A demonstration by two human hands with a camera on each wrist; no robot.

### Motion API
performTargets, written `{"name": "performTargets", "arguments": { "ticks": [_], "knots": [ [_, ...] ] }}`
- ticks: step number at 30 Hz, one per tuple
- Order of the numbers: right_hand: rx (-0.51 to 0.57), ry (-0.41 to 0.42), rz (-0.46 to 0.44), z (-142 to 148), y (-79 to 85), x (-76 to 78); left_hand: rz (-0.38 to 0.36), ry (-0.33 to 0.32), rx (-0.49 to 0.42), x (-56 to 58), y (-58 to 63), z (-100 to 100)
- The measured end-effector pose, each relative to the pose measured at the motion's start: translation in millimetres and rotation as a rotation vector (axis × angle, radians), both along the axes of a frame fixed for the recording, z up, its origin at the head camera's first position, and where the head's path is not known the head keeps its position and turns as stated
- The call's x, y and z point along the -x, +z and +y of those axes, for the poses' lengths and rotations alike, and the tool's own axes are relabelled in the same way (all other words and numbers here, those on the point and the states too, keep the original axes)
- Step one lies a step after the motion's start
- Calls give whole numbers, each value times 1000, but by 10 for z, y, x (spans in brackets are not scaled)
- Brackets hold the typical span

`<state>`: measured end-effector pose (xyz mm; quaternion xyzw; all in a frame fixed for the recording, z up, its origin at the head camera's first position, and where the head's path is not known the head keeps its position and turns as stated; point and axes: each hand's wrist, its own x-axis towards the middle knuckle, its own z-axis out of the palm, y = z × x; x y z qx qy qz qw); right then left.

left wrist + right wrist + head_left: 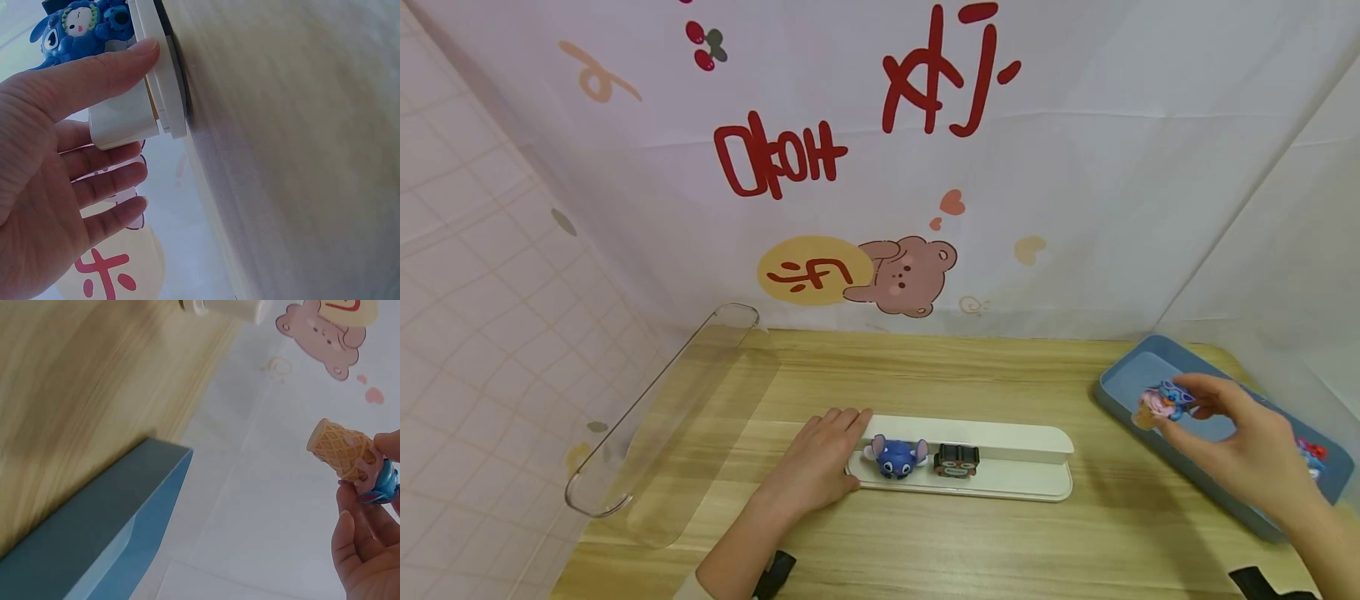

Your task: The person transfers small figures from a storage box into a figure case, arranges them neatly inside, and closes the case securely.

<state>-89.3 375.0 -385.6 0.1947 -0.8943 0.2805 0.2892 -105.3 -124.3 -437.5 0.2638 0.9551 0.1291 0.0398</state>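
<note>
My right hand (1255, 446) pinches a small figurine (1162, 403) between thumb and fingers, above the blue tray (1120, 385). The figurine is a blue character on pink ice cream, with a waffle cone (344, 449) as its base. My left hand (816, 467) holds the left end of a white stepped display base (1022, 479), its thumb (106, 78) on the front edge and its other fingers behind. On the lower step stand a blue big-eared figurine (897, 458) and, to its right, a black toy (957, 461) with a face-like front.
A transparent cover (692, 417) with rounded ends lies at the left of the wooden table (925, 550). Another figurine (1312, 457), red and blue, sits in the tray's near right end. A printed white cloth (1075, 167) hangs behind the table.
</note>
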Motion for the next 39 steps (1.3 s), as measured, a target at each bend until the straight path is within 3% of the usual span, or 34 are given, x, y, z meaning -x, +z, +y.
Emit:
{"name": "performTargets", "arguments": {
  "ticks": [14, 22, 39],
  "knots": [
    [35, 205, 174, -375, -57, 32, -3, 1, -7, 4, -9, 2],
    [60, 331, 225, -552, -84, 39, 3, 2, 3, 10, -10, 8],
    [33, 408, 171, -847, -268, 18, -3, 5, 5, 9, -17, 9]
  ]
}}
